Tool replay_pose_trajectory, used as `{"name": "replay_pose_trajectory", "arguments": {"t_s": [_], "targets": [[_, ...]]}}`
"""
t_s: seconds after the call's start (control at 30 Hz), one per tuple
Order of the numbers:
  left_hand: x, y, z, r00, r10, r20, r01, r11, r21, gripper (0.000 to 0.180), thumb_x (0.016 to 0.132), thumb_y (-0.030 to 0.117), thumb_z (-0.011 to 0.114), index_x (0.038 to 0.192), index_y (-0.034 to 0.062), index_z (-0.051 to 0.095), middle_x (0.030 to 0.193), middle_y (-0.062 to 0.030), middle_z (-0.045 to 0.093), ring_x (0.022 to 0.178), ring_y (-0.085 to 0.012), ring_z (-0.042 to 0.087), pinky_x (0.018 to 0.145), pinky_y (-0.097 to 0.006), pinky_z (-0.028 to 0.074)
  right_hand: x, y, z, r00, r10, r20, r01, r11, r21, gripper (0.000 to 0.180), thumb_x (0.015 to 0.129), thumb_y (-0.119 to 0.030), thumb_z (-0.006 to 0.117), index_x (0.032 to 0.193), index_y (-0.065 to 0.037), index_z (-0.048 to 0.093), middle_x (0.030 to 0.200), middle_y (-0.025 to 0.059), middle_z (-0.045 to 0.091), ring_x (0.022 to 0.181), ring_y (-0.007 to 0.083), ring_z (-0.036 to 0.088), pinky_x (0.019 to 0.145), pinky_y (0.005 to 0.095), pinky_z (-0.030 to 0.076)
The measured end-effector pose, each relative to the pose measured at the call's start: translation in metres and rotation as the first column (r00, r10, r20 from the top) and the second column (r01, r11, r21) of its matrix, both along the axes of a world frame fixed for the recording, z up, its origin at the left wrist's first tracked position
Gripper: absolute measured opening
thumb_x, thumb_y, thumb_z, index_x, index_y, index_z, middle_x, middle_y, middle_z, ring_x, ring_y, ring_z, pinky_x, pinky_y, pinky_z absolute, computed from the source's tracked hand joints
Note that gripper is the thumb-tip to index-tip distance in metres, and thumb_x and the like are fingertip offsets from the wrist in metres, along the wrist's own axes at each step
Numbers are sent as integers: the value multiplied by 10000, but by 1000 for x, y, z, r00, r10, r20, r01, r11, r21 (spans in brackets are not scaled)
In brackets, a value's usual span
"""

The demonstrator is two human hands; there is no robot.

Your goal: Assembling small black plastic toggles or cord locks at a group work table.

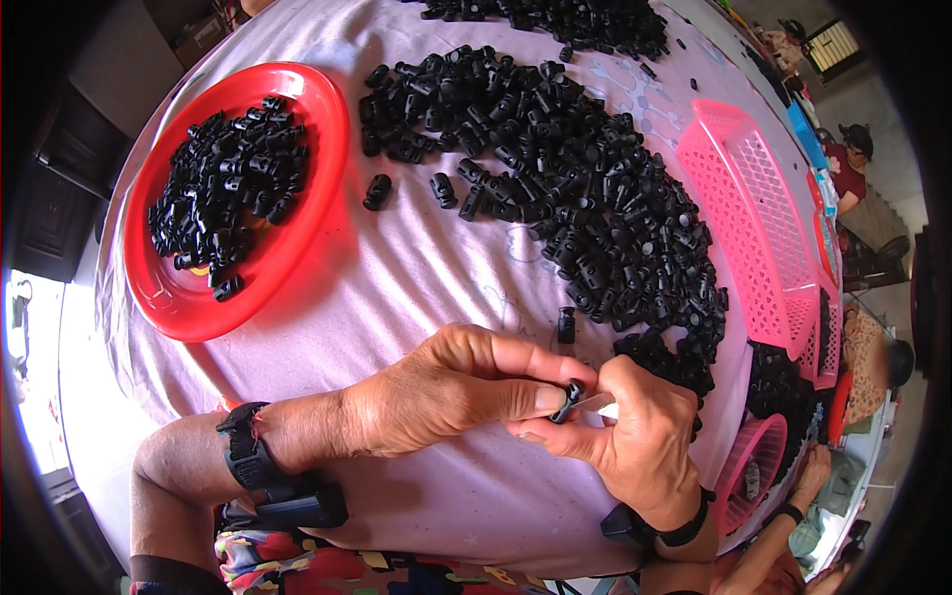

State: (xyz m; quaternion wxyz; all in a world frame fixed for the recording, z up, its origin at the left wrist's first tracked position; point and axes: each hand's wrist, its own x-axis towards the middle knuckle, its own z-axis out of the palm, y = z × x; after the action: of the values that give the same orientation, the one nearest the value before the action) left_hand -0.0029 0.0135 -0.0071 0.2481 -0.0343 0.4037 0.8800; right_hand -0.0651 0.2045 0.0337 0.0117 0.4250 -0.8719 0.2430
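My left hand pinches one small black cord lock between thumb and fingertips. Right beside it, my right hand is closed around a thin tool with a pale end; most of the tool is hidden in the fingers, and its slim tip reaches the cord lock. A single loose cord lock stands just beyond my fingers. Farther off spreads a large heap of black cord locks. To the left, a red plate carries a smaller pile of them.
Pink cloth covers the table. A pink perforated basket borders the heap on the right, with a round pink basket nearer me. Another black pile lies at the far edge. At lower right is another person's hand.
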Motion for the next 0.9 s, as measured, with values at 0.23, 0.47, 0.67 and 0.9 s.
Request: {"name": "replay_pose_trajectory", "arguments": {"t_s": [0.23,0.47,0.67,0.9], "targets": [[1,-1,0,1000,-27,15,27,1000,-8,313,934,34,564,1243,-12,585,1209,-112,627,1161,-153,548,1024,-296,407,-2,1,-2,1000,25,4,-25,1000,-19,522,682,-519,790,652,-94,487,544,12,539,470,173,584,422,303,471],[-1,-1,5,999,-34,30,33,999,13,312,932,25,563,1241,-18,583,1204,-118,628,1158,-161,552,1027,-300,409,0,0,-3,1000,2,7,-1,998,-62,514,689,-517,786,660,-95,494,550,15,546,474,172,589,423,303,471],[0,-1,4,1000,-3,7,3,1000,17,292,931,76,600,1218,21,611,1098,-32,656,1018,-65,568,913,-225,458,1,-1,2,999,39,20,-39,999,-5,561,655,-480,824,669,-54,460,551,68,565,476,206,603,443,319,482],[0,-3,4,997,-2,79,-5,996,90,314,928,131,620,1225,41,571,1028,1,635,901,-46,568,778,-199,462,5,-7,6,967,122,222,-32,929,-368,384,730,-76,811,1040,12,601,494,-38,456,447,4,413,414,195,286]]}}
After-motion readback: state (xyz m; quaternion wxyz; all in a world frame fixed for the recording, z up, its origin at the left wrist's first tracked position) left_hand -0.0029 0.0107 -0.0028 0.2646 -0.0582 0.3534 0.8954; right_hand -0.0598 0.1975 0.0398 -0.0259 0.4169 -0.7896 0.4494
